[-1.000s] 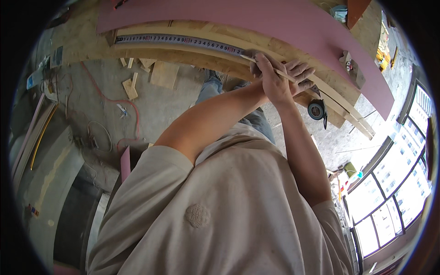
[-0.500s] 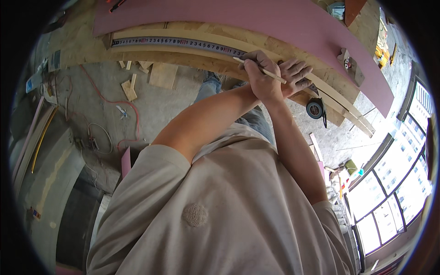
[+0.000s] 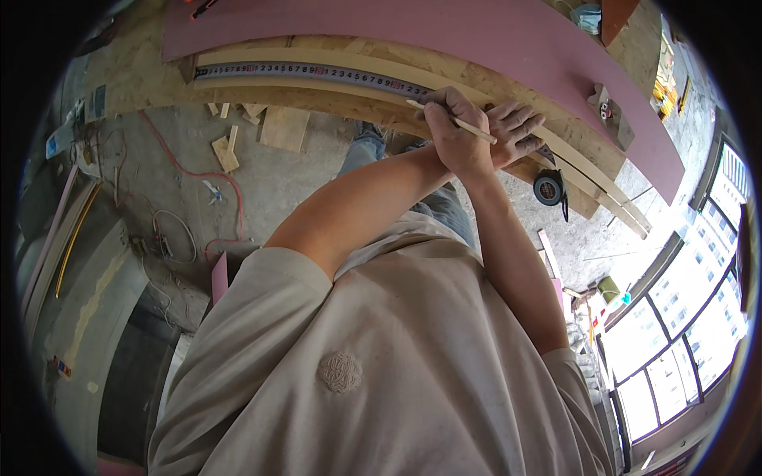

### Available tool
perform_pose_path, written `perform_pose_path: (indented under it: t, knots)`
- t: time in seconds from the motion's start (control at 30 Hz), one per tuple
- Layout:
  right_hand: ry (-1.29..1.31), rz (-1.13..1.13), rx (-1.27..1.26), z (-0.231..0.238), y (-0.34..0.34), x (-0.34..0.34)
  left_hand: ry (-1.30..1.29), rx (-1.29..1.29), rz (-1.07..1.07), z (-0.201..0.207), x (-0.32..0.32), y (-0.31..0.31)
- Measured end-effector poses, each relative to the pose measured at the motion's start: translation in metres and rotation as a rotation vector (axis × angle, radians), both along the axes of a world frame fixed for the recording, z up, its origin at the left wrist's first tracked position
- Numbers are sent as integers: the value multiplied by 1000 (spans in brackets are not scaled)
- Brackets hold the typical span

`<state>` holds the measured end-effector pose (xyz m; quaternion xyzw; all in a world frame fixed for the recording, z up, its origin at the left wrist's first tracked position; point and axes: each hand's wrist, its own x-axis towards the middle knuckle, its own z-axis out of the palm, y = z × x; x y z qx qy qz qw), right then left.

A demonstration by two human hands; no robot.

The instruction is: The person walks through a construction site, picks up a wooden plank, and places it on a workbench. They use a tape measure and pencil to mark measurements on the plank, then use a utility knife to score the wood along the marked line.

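Note:
My forearms cross, the right one over the left. My right hand [image 3: 460, 135] grips a pale pencil [image 3: 475, 131], its tip close to the tape measure's blade [image 3: 317, 73]. Just right of it, my left hand [image 3: 512, 133] lies open with fingers spread over the wood strip and the blade's covered stretch. The blade runs along a long pale wood strip [image 3: 444, 79], its far left end at a small wood block [image 3: 187, 68]. Beyond my left hand, the black tape measure case [image 3: 548, 188] hangs at the near edge with its strap dangling.
A large pink board [image 3: 381, 28] lies behind the strip on the wooden work surface [image 3: 135, 75]. On its right part sits a small tool [image 3: 609, 115]. Wood offcuts [image 3: 282, 129] and a red cord [image 3: 238, 202] lie on the concrete floor. Large windows [image 3: 675, 317] stand at right.
Both hands and the pencil keep nearly the same places. The view has shifted very slightly; the tape case appears a little farther right.

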<state>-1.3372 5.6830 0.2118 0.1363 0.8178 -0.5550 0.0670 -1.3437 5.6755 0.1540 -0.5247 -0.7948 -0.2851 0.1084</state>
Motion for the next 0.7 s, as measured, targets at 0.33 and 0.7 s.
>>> perform_pose_path:
  t: [0.33, 0.7]
  knots:
    - [-94, 37, -5, 1, 1, 1, -7, 6, 4, -2, 2, 2]
    - [-103, -60, -89, 1, -2, -1, -9, 40, 10, -9, 2, 5]
